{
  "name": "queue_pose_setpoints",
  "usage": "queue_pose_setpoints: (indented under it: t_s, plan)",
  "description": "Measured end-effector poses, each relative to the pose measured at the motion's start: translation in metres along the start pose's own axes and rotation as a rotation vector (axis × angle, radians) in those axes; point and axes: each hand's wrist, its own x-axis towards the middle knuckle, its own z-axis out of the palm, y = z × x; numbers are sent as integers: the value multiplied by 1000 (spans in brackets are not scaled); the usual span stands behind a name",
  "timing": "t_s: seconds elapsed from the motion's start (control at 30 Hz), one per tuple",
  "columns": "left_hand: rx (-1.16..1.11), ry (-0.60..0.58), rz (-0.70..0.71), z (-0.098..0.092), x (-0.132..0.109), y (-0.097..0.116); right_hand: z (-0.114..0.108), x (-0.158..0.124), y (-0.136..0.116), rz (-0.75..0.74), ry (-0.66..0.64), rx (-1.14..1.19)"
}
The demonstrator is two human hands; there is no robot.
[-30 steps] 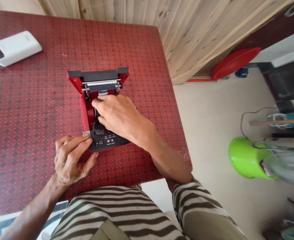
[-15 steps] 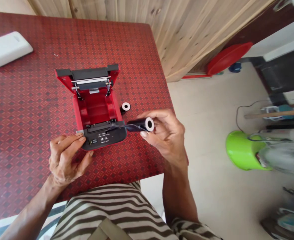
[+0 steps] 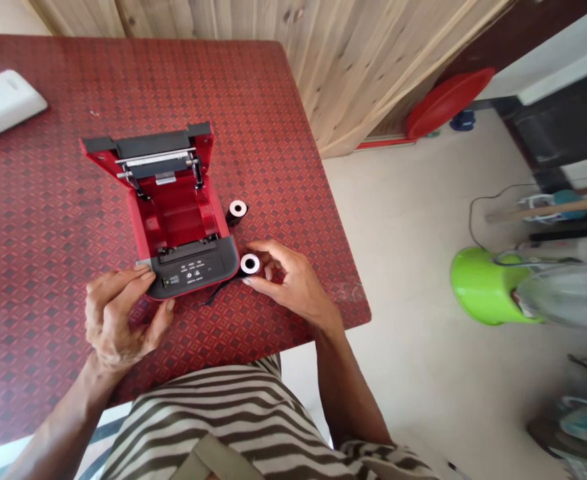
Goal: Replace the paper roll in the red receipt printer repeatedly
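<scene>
1. In the head view, our landmark is the red-and-black desktop printer (image 3: 183, 220), which sits on a red patterned table top (image 3: 48, 233) with its lid swung wide open and its red compartment showing
2. Our left hand (image 3: 116, 313) is partly open and cups the printer's near left corner, with the fingers (image 3: 123, 280) along the black front section and the thumb (image 3: 167, 310) low at its edge. This light hold looks meant to steady the printer
3. Our right hand (image 3: 293, 283) is just right of the printer's front, pinching a black roll with a white core (image 3: 250, 264) between thumb and fingertips. The other fingers curl loosely, and a thin black strip (image 3: 220, 288) trails from the roll past the printer's front edge. The pinch seems to keep the roll under fine control
4. A matching roll (image 3: 237, 212) stands on end just right of the printer, apparently parked within reach
5. Well left of the printer lies a white power bank (image 3: 3, 103), while a wood-panelled wall (image 3: 373, 67) rises behind it and a green plastic tub (image 3: 483, 287) stands on the floor to its right
</scene>
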Motion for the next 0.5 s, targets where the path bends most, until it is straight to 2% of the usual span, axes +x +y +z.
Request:
queue_pose_setpoints:
  t_s: [0.1,0.13,0.2,0.3,0.4,0.5]
  plan:
    - [2,-8,2,0,0,-1,-26,6,3,88,-160,68]
    - [5,-10,-1,0,-1,-1,-33,10,5,100,-173,84]
    - [4,-13,-8,-1,-1,-1,-41,25,9,82,-73,120]
    - [-6,-11,-8,-1,-1,-1,-32,54,17,-10,136,125]
    - [-16,-6,-30,-1,0,0,-9,80,25,-109,104,49]
    - [-14,-17,-63,-2,-1,0,4,90,27,-160,76,-1]
